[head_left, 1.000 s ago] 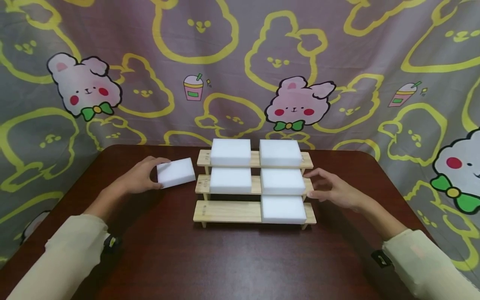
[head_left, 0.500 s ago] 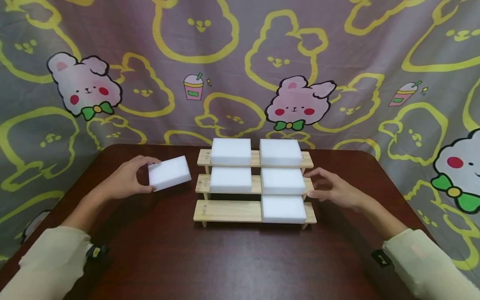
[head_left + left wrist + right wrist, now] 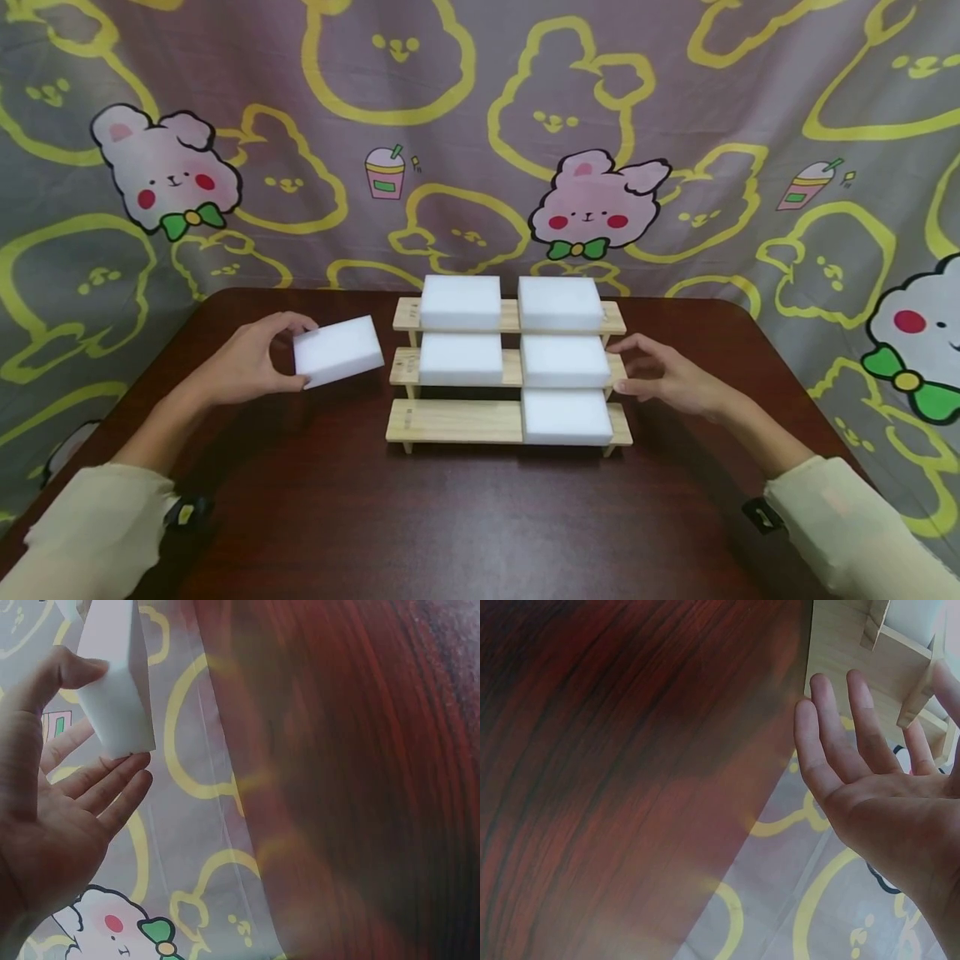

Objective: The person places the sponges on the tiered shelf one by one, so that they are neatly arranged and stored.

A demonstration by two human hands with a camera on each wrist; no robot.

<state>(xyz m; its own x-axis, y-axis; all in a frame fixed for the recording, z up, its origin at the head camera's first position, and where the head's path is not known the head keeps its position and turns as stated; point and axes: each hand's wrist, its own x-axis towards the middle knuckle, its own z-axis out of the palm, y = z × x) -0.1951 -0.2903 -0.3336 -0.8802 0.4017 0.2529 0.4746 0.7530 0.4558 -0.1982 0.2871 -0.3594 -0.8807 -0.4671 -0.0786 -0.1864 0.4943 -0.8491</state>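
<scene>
My left hand holds a white sponge block between thumb and fingers, left of a wooden three-tier rack. The block is tilted in the head view. In the left wrist view, the thumb presses one face of the block, with the lower fingers extended. At the rack's right side, my right hand pinches the end of the middle shelf, its thumb at the front edge and index finger at the back. Its other fingers extend loosely in the right wrist view.
Two white blocks sit on the top shelf and two on the middle shelf. A single block lies at the right of the bottom shelf, beside bare wood. A patterned curtain hangs behind the dark table.
My left hand has drawn the block left and slightly toward me, farther from the rack, with its tilt changing a little. The right hand and the blocks on the rack stay put.
</scene>
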